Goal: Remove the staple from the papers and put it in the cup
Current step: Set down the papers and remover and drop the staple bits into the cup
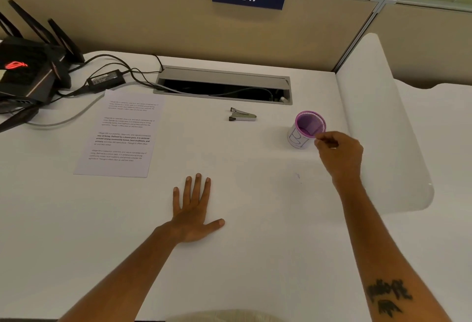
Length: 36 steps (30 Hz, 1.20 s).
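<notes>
Staple drop at the purple cup

Right hand (338, 152) pinches fingertips together at the cup's (307, 127) near rim; the staple itself is too small to see, presumably light, stiff, easily lost. Left hand (192, 213) lies spread flat on the worktop (255, 258); papers (122, 134) well left of cup.

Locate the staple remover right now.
In the head view the staple remover lies on the white desk, untouched, just in front of the open cable tray, between the papers to its left and the purple cup to its right.
</notes>
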### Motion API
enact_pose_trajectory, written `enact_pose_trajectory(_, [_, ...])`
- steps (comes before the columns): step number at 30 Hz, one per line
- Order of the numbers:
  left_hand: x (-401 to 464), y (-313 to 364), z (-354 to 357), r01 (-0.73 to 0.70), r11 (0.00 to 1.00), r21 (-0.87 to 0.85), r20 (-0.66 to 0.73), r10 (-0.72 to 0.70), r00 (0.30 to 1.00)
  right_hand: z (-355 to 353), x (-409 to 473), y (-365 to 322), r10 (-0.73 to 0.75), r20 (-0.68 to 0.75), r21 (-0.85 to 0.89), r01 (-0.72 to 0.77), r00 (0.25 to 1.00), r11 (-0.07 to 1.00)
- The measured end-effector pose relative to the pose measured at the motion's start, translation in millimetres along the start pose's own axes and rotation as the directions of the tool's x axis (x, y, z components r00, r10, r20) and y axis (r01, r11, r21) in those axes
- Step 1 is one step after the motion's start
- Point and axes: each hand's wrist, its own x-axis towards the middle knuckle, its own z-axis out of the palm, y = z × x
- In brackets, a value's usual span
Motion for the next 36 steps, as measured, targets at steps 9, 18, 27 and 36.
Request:
enact_pose_trajectory(9, [-3,3,-4,0.003,1.000,-0.002,0.012,-0.003,1.000,37,-130,59,0.117,0.056,-0.444,-0.080,0.992,0.892])
enact_pose_trajectory(18, [-2,2,-2,0.006,1.000,0.007,0.002,-0.006,1.000,77,-151,46,0.330,0.215,-0.608,-0.139,0.919,0.782])
enact_pose_trajectory(27, [0,2,-1,0.007,1.000,0.013,0.002,-0.007,1.000,79,-133,52,0.273,0.247,-0.638,-0.056,0.930,0.768])
enact_pose_trajectory(36, [-3,4,-3,0.008,1.000,0.003,0.013,-0.008,1.000,66,-120,60,0.217,0.163,-0.633,-0.067,0.962,0.771])
